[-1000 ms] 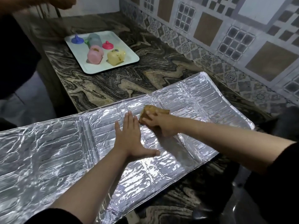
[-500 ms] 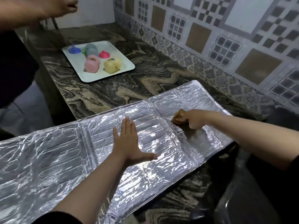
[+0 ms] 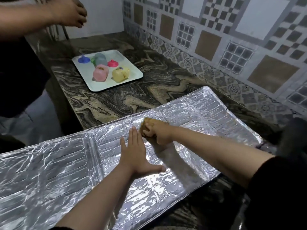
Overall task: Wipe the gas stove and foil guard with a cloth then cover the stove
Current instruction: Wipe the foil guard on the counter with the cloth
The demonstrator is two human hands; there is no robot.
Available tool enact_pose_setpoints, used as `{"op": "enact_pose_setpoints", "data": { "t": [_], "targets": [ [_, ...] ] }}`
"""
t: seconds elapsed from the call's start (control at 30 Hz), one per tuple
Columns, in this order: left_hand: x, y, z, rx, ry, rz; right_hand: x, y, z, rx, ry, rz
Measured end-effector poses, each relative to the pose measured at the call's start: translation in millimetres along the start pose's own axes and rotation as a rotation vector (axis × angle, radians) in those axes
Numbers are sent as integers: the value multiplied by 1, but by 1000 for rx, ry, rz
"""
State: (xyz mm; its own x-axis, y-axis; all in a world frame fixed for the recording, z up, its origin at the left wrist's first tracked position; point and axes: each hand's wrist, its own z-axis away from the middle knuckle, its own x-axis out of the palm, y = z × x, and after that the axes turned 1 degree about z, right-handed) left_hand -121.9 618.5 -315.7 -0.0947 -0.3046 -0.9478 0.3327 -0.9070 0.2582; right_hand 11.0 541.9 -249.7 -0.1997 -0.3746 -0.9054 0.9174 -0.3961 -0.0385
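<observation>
Head view | foil guard lies flat across the marbled counter under both hands | left hand spread flat, palm down, grasping nothing | right hand clenched around a brown cloth, pressed to the foil just beyond the left fingertips | white tray of coloured containers well beyond both hands.

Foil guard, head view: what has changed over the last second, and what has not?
The right hand, gripping the cloth, swept out toward the right end of the foil guard and has come back beside the left hand. Nothing was grasped or released. The left hand stayed flat on the foil, and the tray stayed put on the counter.
</observation>
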Motion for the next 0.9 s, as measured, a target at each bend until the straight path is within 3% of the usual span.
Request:
{"op": "enact_pose_setpoints", "data": {
  "t": [0.13,0.5,0.9],
  "targets": [
    [2,0,-1,-4,-8,-13,-14,14,-15,-69,-54,-9],
    [0,2,-5,-24,-25,-51,-18,4,-54,83,-83,91],
    [2,2,-7,-34,-6,-35,-10,10,-46,-3,-114,190]
  ]
}}
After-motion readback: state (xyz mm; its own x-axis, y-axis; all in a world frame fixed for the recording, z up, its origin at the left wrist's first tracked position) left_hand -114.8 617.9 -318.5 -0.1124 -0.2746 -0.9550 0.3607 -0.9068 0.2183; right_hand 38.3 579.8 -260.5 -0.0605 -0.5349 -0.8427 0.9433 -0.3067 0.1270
